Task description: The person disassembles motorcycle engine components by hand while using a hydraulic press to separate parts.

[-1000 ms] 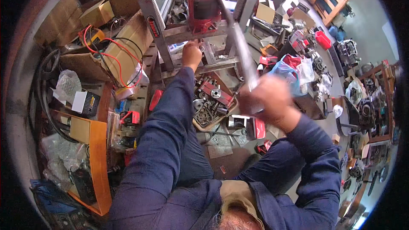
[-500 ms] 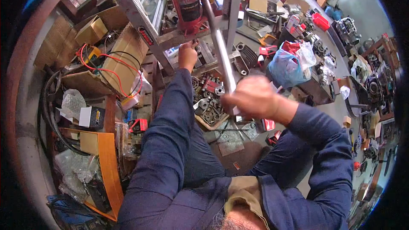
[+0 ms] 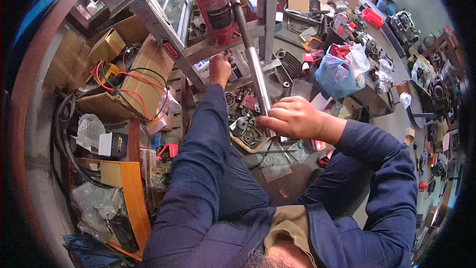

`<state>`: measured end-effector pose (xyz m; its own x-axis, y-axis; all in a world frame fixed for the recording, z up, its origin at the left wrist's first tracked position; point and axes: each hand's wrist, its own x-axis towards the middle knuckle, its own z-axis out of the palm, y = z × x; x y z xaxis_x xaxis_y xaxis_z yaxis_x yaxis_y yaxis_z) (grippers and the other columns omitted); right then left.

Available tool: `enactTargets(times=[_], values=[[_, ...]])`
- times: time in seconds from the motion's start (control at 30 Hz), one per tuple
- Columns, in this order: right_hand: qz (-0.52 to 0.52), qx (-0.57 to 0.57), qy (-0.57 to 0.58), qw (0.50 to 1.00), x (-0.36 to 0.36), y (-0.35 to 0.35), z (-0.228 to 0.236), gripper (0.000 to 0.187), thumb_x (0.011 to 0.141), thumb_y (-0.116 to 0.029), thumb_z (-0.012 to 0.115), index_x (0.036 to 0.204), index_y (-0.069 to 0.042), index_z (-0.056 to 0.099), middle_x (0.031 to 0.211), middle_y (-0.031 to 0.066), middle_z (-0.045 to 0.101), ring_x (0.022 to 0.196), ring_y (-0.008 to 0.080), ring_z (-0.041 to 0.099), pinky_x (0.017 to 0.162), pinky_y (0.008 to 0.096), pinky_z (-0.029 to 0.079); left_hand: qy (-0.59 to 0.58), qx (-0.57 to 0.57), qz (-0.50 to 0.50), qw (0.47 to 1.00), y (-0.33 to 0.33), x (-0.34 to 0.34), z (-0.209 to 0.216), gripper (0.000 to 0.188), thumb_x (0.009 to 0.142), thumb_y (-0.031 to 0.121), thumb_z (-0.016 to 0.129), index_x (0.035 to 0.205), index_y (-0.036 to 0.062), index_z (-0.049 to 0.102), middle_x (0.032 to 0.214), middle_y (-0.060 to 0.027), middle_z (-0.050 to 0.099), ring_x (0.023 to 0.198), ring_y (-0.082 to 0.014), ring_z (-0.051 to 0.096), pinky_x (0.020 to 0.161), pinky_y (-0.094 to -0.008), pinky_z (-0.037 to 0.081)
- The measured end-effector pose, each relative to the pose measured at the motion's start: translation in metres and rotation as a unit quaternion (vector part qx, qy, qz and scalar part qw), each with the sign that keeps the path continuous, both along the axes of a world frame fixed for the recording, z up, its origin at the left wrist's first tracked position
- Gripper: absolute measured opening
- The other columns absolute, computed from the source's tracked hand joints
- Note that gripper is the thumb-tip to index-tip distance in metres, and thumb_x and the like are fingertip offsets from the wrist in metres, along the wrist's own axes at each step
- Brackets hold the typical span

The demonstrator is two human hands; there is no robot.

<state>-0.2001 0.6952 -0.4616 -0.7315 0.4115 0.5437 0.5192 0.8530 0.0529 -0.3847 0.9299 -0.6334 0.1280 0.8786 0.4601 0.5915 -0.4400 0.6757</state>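
Observation:
A red hydraulic bottle jack (image 3: 217, 21) stands in a grey steel press frame (image 3: 271, 17). From its side a long metal jack handle (image 3: 257, 72) slants down toward me. My right hand (image 3: 296, 118) is closed round the near end of this handle. My left hand (image 3: 219, 71) reaches in below the jack, beside the frame's lower crossbars. Its fingers are bent around a small part at the press, mostly hidden by the hand. Between my arms sits a tray (image 3: 239, 144) of greasy metal parts, gears and rings among them.
Left of me are an open cardboard box (image 3: 144, 79) with red and black cables, a black hose (image 3: 59, 124) and bubble wrap (image 3: 96, 201). To the right, a blue plastic bag (image 3: 334, 77) sits among engine parts. A red bin (image 3: 373, 18) lies farther back.
My right hand and the handle's near end have moved slightly down; the hand was blurred before and is sharp now. My left hand keeps its place at the press. The whole view has shifted a little.

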Motion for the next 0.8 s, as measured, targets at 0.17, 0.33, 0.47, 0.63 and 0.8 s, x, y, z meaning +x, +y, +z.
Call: enactTargets(times=[0.17,0.33,0.47,0.63,0.8], values=[[-0.151,0.171,0.091,0.969,-0.024,0.021,0.066,0.025,0.071,-0.023,0.067,0.096,-0.021,0.068,0.064,0.0004,0.053,0.05,0.0156,0.052,0.047,0.0296,0.043,0.051,0.082,0.015,0.995,0.014,-0.041,-0.027,0.018,0.089,0.016,0.056,0.098,0.0064,0.068,0.087,-0.02,0.067,0.087,-0.0381,0.064,0.074,-0.047,0.047],[-0.066,0.157,0.298,0.939,-0.025,0.042,0.078,0.02,0.078,-0.019,0.064,0.097,-0.014,0.066,0.064,0.0001,0.051,0.052,0.0165,0.052,0.047,0.0282,0.04,-0.04,-0.005,-0.007,0.999,0.02,-0.03,-0.022,0.016,0.088,0.014,0.058,0.097,0.0077,0.069,0.087,-0.0205,0.066,0.087,-0.0395,0.063,0.075,-0.0476,0.047],[0.067,0.067,0.029,0.995,0.001,0.012,-0.015,0.026,0.075,-0.017,0.064,0.098,-0.007,0.066,0.063,-0.0014,0.046,0.053,0.0138,0.052,0.047,0.0282,0.041,0.041,0.043,0.015,0.998,0.005,-0.004,-0.011,0.018,0.087,0.013,0.058,0.099,0.0067,0.07,0.088,-0.0208,0.066,0.088,-0.0379,0.064,0.074,-0.0469,0.048],[-0.027,0.11,0.145,0.983,-0.021,0.027,0.071,0.025,0.073,-0.019,0.069,0.096,-0.01,0.066,0.071,0.0021,0.053,0.061,0.0181,0.056,0.053,0.032,0.042,-0.091,-0.045,-0.004,0.995,0.018,-0.048,-0.034,0.017,0.088,0.013,0.057,0.097,0.0062,0.07,0.086,-0.0203,0.067,0.087,-0.0375,0.064,0.073,-0.0461,0.048],[-0.061,0.057,0.401,0.912,-0.028,0.044,0.082,0.021,0.076,-0.014,0.068,0.097,-0.012,0.066,0.071,0.0043,0.054,0.061,0.0216,0.055,0.053,0.0308,0.041,-0.006,0.041,0.003,0.999,0.011,-0.017,-0.019,0.015,0.086,0.01,0.058,0.095,0.0078,0.07,0.084,-0.0184,0.067,0.084,-0.0359,0.064,0.073,-0.0455,0.047]])
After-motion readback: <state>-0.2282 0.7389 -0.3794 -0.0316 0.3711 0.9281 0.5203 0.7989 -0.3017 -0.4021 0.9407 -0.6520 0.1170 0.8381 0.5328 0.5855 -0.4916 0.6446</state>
